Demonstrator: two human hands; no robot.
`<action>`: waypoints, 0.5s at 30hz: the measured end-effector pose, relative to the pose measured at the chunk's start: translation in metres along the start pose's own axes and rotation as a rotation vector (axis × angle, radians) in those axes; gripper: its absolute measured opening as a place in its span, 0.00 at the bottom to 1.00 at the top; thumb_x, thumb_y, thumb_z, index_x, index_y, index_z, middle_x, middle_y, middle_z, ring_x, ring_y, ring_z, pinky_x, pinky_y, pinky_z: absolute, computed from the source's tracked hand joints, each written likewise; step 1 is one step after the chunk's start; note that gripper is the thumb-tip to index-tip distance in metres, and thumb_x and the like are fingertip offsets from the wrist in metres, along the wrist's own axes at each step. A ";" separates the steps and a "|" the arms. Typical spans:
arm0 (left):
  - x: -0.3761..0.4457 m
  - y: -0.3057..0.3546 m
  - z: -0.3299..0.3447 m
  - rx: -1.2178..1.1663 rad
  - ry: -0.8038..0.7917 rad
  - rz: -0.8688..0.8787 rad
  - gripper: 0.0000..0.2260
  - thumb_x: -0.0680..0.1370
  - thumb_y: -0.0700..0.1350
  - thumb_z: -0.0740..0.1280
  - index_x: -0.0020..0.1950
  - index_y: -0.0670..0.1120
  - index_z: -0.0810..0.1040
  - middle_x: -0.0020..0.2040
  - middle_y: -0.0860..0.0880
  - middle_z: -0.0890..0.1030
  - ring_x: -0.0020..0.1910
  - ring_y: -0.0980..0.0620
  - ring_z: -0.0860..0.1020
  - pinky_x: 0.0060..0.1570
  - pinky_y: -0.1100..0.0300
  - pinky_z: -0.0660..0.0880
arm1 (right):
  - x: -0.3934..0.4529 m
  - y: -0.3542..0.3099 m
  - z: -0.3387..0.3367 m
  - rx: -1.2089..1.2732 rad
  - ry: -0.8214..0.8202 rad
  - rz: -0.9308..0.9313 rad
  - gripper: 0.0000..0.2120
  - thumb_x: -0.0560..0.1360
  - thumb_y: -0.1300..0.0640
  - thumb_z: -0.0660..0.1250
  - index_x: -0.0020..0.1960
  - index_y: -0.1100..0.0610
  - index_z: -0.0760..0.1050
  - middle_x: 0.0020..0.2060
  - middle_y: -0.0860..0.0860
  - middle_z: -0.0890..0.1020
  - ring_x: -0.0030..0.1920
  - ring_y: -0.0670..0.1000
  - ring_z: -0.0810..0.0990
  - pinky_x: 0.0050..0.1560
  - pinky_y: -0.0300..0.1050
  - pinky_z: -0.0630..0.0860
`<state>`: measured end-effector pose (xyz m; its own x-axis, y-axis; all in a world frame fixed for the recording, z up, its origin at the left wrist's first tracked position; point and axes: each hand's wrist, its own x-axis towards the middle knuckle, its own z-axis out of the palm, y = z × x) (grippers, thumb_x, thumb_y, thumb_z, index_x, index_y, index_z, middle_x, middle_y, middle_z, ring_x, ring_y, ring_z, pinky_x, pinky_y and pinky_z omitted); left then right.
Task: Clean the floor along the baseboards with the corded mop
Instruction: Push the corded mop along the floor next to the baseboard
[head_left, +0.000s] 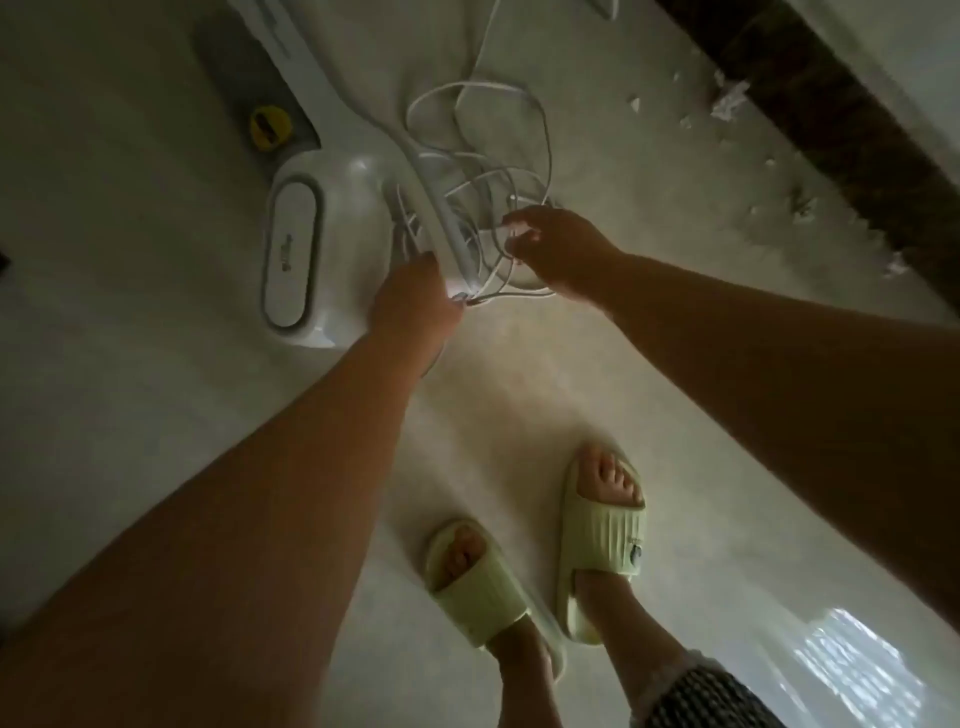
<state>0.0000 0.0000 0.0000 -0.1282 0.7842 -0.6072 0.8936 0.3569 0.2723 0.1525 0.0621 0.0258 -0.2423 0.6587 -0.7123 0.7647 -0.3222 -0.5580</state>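
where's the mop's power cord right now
In the head view the white cord lies in loose tangled loops on the floor, upper centre, just right of the mop's white body. Both hands grip strands: left hand, right hand.

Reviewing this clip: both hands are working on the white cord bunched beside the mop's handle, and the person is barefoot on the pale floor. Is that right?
Not quite. The head view shows the person wearing pale green slides, not barefoot. The rest holds: the left hand and right hand are both in the white cord tangled by the mop on the pale floor.
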 end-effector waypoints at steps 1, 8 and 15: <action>-0.015 -0.002 -0.016 0.031 -0.005 0.016 0.19 0.77 0.50 0.68 0.65 0.41 0.73 0.60 0.40 0.79 0.62 0.40 0.76 0.58 0.52 0.72 | -0.004 -0.013 0.000 0.117 -0.035 0.009 0.17 0.83 0.57 0.57 0.69 0.61 0.71 0.63 0.59 0.77 0.56 0.53 0.79 0.59 0.36 0.72; -0.121 0.019 -0.115 -0.011 0.062 0.143 0.21 0.78 0.45 0.65 0.69 0.40 0.68 0.46 0.46 0.80 0.52 0.45 0.79 0.46 0.57 0.70 | -0.077 -0.120 -0.005 1.128 -0.266 0.349 0.20 0.76 0.48 0.68 0.58 0.64 0.74 0.47 0.59 0.84 0.46 0.55 0.85 0.51 0.50 0.81; -0.226 0.049 -0.209 -0.060 -0.224 0.313 0.10 0.75 0.46 0.69 0.51 0.42 0.72 0.40 0.48 0.77 0.41 0.47 0.77 0.37 0.54 0.72 | -0.185 -0.137 -0.044 1.587 -0.195 0.502 0.08 0.75 0.59 0.69 0.53 0.60 0.76 0.31 0.53 0.79 0.32 0.49 0.78 0.34 0.41 0.80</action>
<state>-0.0171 -0.0539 0.3065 0.2494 0.7320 -0.6340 0.8470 0.1526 0.5093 0.1194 0.0144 0.2528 -0.3361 0.2349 -0.9121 -0.5065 -0.8615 -0.0353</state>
